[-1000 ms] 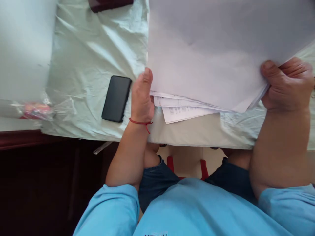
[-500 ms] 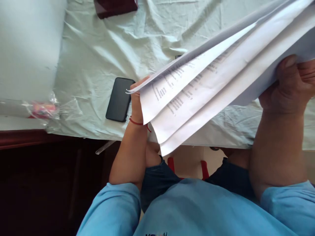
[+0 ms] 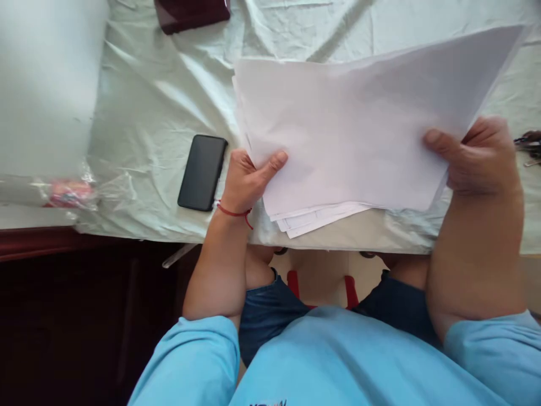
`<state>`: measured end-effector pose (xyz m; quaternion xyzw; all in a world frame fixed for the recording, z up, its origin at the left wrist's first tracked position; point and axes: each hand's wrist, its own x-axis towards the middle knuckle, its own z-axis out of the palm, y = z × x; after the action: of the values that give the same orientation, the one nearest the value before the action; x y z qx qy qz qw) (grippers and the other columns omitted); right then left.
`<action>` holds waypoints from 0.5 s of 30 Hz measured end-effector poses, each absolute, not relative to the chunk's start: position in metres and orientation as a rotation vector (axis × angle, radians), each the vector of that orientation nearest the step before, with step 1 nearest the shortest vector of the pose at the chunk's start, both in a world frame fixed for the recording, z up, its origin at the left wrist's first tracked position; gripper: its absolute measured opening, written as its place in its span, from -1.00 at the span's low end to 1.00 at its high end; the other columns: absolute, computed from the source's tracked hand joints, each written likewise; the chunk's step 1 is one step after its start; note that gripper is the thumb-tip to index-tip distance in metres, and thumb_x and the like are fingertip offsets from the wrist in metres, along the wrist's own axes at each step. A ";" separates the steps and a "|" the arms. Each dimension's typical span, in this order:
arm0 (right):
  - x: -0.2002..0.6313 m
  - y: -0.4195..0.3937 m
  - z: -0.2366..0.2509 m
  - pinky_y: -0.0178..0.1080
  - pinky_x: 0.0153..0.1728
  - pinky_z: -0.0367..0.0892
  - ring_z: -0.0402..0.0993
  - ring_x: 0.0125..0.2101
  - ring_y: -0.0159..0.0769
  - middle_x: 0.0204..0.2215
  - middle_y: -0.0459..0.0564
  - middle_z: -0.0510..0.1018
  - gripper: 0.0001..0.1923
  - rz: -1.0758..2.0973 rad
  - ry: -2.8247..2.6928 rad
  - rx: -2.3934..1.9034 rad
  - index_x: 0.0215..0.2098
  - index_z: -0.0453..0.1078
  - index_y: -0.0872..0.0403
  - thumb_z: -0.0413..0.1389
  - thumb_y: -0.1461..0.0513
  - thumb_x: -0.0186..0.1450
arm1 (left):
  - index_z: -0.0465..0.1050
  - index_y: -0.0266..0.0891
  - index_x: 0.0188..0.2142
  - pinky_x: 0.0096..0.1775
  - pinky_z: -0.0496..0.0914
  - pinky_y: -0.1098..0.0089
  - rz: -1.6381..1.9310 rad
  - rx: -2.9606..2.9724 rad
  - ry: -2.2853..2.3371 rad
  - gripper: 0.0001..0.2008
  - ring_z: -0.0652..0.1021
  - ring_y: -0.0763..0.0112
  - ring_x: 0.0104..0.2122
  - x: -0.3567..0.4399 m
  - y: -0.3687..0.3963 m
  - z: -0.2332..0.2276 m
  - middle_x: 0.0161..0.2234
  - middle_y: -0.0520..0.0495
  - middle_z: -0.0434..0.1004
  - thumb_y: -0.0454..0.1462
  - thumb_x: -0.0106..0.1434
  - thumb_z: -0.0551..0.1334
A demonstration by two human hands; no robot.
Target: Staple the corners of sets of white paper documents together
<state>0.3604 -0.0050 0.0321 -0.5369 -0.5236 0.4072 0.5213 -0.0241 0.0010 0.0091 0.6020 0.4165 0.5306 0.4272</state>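
A loose stack of white paper sheets spans the space between my hands, its blank side facing up. My left hand grips the left edge, thumb on top and fingers hidden underneath. At the right edge my right hand pinches the stack the same way, slightly blurred. Several lower sheets stick out unevenly along the near edge. Just left of my left hand, a black smartphone lies on the tablecloth, its screen dark.
A pale green, wrinkled cloth covers the table. A dark red glossy box stands at the back. Clear plastic wrapping with a red part lies at the left. Keys or a similar small dark bunch show at the right edge.
The sheets, tilted up and fanned with printed sides showing, now lie flatter and closer together, blank side up. My left hand has come into view at their left edge; my right hand shifted left.
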 end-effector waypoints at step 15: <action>0.333 0.006 0.042 0.26 0.27 0.55 0.60 0.29 0.11 0.11 -0.04 0.66 -0.13 0.762 -1.230 -1.000 -0.02 0.59 -0.07 0.56 -0.35 -0.12 | 0.62 -0.11 -0.26 0.25 0.60 0.12 1.531 1.430 1.079 -0.48 0.72 0.15 -0.01 -0.045 0.008 -0.010 -0.24 -0.04 0.68 0.25 0.20 0.56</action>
<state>0.3331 0.0059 0.0422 -0.4381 -0.5389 0.3336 0.6375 -0.0455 0.0080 -0.0102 0.5607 0.4230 0.6004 0.3824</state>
